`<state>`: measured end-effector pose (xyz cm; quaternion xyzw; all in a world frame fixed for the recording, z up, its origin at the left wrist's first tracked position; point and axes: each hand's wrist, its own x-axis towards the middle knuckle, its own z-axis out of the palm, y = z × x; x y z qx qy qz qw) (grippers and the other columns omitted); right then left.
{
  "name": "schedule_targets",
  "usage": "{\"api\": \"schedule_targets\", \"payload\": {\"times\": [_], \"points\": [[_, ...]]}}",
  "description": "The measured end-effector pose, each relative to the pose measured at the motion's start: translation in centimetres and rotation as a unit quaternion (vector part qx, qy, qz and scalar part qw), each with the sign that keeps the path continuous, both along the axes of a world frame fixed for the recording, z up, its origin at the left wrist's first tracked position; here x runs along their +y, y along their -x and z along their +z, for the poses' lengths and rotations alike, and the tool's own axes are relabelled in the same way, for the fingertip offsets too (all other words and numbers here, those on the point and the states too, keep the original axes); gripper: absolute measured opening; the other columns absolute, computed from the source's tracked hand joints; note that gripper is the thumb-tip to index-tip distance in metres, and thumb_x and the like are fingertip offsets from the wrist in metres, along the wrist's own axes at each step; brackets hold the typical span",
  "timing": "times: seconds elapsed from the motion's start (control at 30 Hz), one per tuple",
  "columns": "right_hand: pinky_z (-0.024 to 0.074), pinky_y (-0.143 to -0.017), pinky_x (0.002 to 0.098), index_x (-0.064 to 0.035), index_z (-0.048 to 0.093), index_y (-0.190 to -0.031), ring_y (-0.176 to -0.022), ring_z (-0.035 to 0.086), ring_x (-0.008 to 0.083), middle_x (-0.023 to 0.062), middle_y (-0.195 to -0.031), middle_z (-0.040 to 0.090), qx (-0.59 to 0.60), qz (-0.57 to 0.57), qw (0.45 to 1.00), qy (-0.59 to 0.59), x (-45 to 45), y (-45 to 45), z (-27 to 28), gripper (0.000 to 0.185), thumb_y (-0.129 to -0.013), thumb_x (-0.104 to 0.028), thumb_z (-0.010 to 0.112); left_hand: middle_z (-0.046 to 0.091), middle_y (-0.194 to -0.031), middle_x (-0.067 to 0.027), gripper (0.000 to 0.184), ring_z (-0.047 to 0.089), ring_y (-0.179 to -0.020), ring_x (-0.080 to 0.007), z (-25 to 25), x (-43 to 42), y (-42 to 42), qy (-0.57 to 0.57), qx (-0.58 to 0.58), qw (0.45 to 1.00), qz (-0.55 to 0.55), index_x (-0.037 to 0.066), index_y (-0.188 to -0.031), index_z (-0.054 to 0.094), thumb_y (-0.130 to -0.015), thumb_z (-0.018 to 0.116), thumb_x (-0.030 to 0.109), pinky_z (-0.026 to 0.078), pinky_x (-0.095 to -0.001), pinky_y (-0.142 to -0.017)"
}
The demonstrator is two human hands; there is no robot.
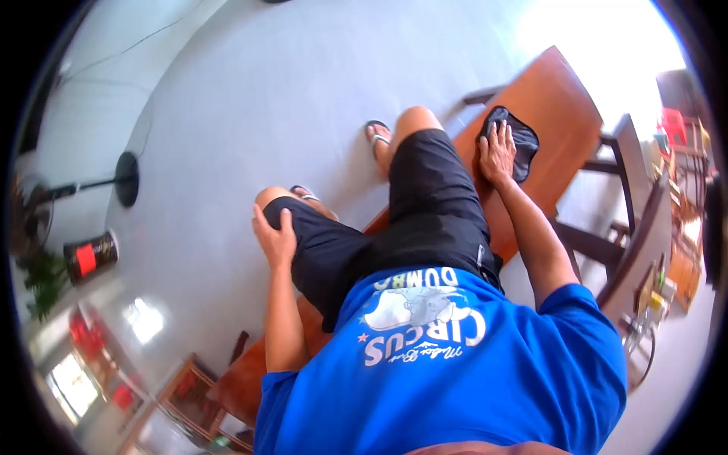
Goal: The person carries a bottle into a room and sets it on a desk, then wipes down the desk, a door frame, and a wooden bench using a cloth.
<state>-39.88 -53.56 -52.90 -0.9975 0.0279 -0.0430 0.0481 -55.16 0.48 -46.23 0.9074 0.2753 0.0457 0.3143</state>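
My right hand (pixel 497 154) lies flat, fingers stretched out, on a dark cloth piece (pixel 525 144) with a black edge. What kind of cloth item it is, I cannot tell. The cloth rests on a brown wooden bench (pixel 557 91), and I am seated on that bench. On the outer side of my left thigh, near the knee, my left hand (pixel 276 236) rests with thumb and fingers apart, holding nothing. Under it are the black shorts (pixel 436 182) that I wear.
A dark bench backrest (pixel 633 254) stands along the right side. A standing fan's round base (pixel 127 179) and a dark bin (pixel 91 255) with a red patch are on the left. My sandalled feet (pixel 379 136) are on the grey floor (pixel 250 98). Wooden furniture (pixel 189 390) is at lower left.
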Motion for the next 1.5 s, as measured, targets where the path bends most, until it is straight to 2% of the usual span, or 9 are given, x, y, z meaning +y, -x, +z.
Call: {"api": "schedule_targets", "payload": {"times": [0.2, 0.53, 0.67, 0.8, 0.83, 0.9, 1.0, 1.1, 1.5], "points": [[0.0192, -0.124, 0.048, -0.0034, 0.039, -0.154, -0.154, 0.023, 0.0372, 0.0187, -0.164, 0.03, 0.02, 0.241, 0.97, -0.022, 2.0, 0.5, 2.8, 0.059, -0.102, -0.03, 0.051, 0.028, -0.155, -0.0405, 0.091, 0.029, -0.145, -0.0536, 6.6, -5.8, 8.7, -0.055, 0.061, 0.997, 0.012, -0.005, -0.156, 0.027, -0.094, 0.067, 0.049, 0.024, -0.0565, -0.121], [0.0219, -0.122, 0.0502, -0.0044, 0.043, -0.153, -0.153, 0.025, 0.0373, 0.017, -0.165, 0.031, 0.05, 0.304, 0.95, -0.041, 0.4, 3.0, 3.9, 0.058, -0.101, -0.025, 0.053, 0.028, -0.153, -0.0419, 0.112, 0.031, -0.143, -0.0541, 6.9, -8.6, 10.3, 0.085, 0.179, 0.98, 0.003, -0.003, -0.158, 0.019, -0.073, 0.08, 0.038, 0.028, -0.0515, -0.121], [0.022, -0.121, 0.0526, -0.0081, 0.045, -0.153, -0.152, 0.026, 0.0413, 0.0203, -0.164, 0.03, 0.087, 0.363, 0.925, -0.063, -4.0, 6.2, 5.2, 0.06, -0.099, -0.03, 0.056, 0.03, -0.156, -0.0333, 0.1, 0.031, -0.146, -0.0449, 9.3, -6.4, 12.6, 0.163, 0.131, 0.975, -0.078, -0.002, -0.156, 0.028, -0.08, 0.081, 0.035, 0.027, -0.0487, -0.121], [0.0264, -0.118, 0.0563, -0.0185, 0.046, -0.154, -0.147, 0.031, 0.0428, 0.0207, -0.165, 0.029, 0.085, 0.218, 0.971, 0.044, -11.2, 5.3, 3.7, 0.057, -0.101, -0.036, 0.053, 0.044, -0.147, -0.0265, 0.071, 0.048, -0.133, -0.0381, 9.1, -7.5, 17.3, 0.154, 0.021, 0.987, 0.042, -0.002, -0.147, 0.044, -0.09, 0.074, 0.027, 0.041, -0.0432, -0.11], [0.0296, -0.116, 0.0571, -0.0224, 0.044, -0.156, -0.145, 0.034, 0.0426, 0.0204, -0.165, 0.03, 0.079, 0.15, 0.982, 0.079, -12.0, 4.1, 3.5, 0.057, -0.102, -0.039, 0.053, 0.059, -0.13, -0.0245, 0.049, 0.06, -0.116, -0.0345, 7.1, -7.5, 19.6, 0.197, -0.006, 0.97, 0.142, -0.005, -0.132, 0.057, -0.092, 0.07, 0.021, 0.049, -0.0397, -0.1], [0.0335, -0.113, 0.0584, -0.0289, 0.038, -0.159, -0.143, 0.037, 0.0411, 0.0202, -0.164, 0.031, 0.044, 0.059, 0.99, 0.117, -15.5, 1.4, 1.4, 0.058, -0.104, -0.046, 0.05, 0.069, -0.109, -0.0192, 0.032, 0.066, -0.102, -0.0289, 7.7, -7.2, 22.8, 0.152, 0.104, 0.969, 0.167, -0.005, -0.117, 0.065, -0.091, 0.068, 0.013, 0.053, -0.0385, -0.092], [0.0286, -0.116, 0.0572, -0.0275, 0.035, -0.161, -0.149, 0.032, 0.0415, 0.0213, -0.165, 0.028, 0.007, 0.007, 0.99, 0.141, -17.4, -3.4, -1.0, 0.061, -0.105, -0.054, 0.04, 0.072, -0.091, -0.0113, 0.023, 0.068, -0.085, -0.0233, 10.0, -8.5, 25.3, 0.353, 0.199, 0.898, 0.172, -0.003, -0.107, 0.069, -0.086, 0.067, 0.005, 0.055, -0.0357, -0.08], [0.0258, -0.12, 0.0532, -0.0221, 0.035, -0.16, -0.15, 0.03, 0.0427, 0.0232, -0.164, 0.029, 0.014, -0.019, 0.989, 0.147, -14.9, -7.8, -1.8, 0.064, -0.106, -0.055, 0.038, 0.072, -0.094, -0.0095, 0.022, 0.067, -0.08, -0.0196, 11.9, -10.4, 24.6, 0.555, 0.162, 0.785, 0.223, -0.002, -0.106, 0.071, -0.085, 0.068, 0.003, 0.055, -0.0322, -0.072], [0.0229, -0.121, 0.0522, -0.0168, 0.045, -0.155, -0.151, 0.027, 0.0372, 0.0174, -0.166, 0.029, 0.006, 0.101, 0.993, 0.066, -6.5, -9.2, 1.1, 0.059, -0.104, -0.047, 0.046, 0.062, -0.072, 0.0005, 0.036, 0.049, -0.055, -0.0107, 13.8, -16.3, 23.2, 0.517, -0.018, 0.739, 0.431, 0.002, -0.101, 0.071, -0.091, 0.076, 0.036, 0.037, -0.028, -0.051]]}}
